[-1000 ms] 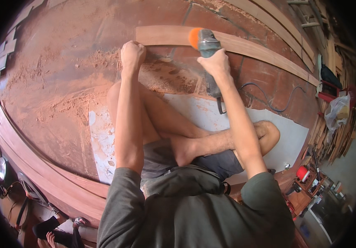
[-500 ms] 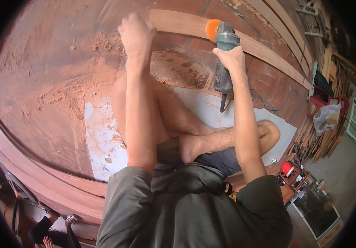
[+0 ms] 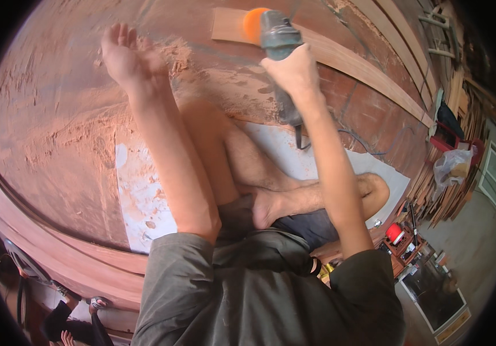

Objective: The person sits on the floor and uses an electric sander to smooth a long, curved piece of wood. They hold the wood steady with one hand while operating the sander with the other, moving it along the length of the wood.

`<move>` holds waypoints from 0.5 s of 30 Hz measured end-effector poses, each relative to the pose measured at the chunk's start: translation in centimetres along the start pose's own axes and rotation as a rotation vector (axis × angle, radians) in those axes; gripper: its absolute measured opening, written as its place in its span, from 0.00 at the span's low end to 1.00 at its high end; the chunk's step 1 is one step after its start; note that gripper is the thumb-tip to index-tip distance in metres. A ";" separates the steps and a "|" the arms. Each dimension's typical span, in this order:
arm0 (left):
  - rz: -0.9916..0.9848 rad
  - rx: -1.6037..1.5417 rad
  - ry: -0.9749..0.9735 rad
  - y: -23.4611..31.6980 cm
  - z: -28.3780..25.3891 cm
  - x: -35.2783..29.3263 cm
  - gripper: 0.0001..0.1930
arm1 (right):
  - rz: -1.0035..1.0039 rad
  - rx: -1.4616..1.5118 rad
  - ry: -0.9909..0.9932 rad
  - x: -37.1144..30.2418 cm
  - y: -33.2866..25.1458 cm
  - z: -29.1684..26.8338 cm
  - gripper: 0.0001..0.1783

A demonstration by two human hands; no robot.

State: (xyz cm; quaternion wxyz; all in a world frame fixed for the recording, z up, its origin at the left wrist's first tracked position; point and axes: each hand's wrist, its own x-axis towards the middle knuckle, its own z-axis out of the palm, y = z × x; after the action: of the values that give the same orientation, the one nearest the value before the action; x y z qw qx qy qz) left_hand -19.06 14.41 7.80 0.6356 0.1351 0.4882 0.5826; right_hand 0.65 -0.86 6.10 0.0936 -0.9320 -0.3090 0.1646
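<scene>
My right hand (image 3: 295, 70) is wrapped round the body of a grey-green angle grinder (image 3: 280, 36). Its round orange disc (image 3: 255, 25) lies over a long, pale wooden board (image 3: 340, 56), near that board's left end. My left hand (image 3: 129, 60) is raised over the dusty floor, left of the board end, its fingers apart and nothing in it; motion smears it somewhat. From the grinder's rear end a dark cord (image 3: 302, 138) runs off to the right, past my crossed legs.
Reddish sawdust (image 3: 75, 130) coats the floor around a white sheet (image 3: 135, 190) under me. More long boards lie at the upper right (image 3: 400, 34) and lower left (image 3: 57, 248). Wood strips (image 3: 441, 199) are piled at right. Another person's hand (image 3: 67, 336) shows at lower left.
The grinder has moved left and slightly away along the board in my right hand. My left hand has swung left, away from the board's end, and its fingers have opened.
</scene>
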 end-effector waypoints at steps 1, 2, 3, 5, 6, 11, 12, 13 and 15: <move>-0.042 -0.042 -0.018 -0.2 0.0 0.2 0.21 | -0.015 0.029 -0.038 1.4 1.2 -0.1 0.37; -0.090 -0.080 -0.038 -0.4 -0.2 0.1 0.23 | 0.018 0.022 -0.031 2.3 2.0 -0.3 0.36; -0.066 -0.049 -0.033 -0.5 -0.4 0.1 0.25 | 0.045 0.016 -0.023 2.6 1.3 -1.0 0.35; -0.022 0.009 -0.032 -0.7 -0.2 -0.1 0.27 | 0.133 0.085 -0.133 1.5 0.6 -1.6 0.48; 0.000 0.051 -0.016 -0.7 0.2 -0.1 0.27 | 0.093 0.081 -0.109 0.7 0.5 -1.3 0.48; 0.064 -0.025 -0.058 -1.1 0.6 0.7 0.22 | 0.020 0.070 -0.114 0.3 -0.8 -1.5 0.47; 0.095 -0.028 -0.108 -1.2 0.5 0.6 0.30 | 0.053 0.065 -0.127 1.2 -0.9 -1.8 0.46; 0.072 -0.061 -0.164 -1.7 -0.4 0.9 0.29 | 0.062 0.076 -0.137 1.1 -0.5 -1.7 0.46; 0.083 -0.051 -0.189 -1.3 -0.1 0.4 0.23 | 0.057 0.108 -0.151 1.5 -0.9 -1.7 0.46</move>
State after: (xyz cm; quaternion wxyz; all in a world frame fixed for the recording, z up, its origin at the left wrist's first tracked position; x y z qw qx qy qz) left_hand -18.39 14.34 6.67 0.6576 0.1935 0.4049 0.6052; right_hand 1.98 0.62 7.57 0.1155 -0.9190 -0.2791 0.2536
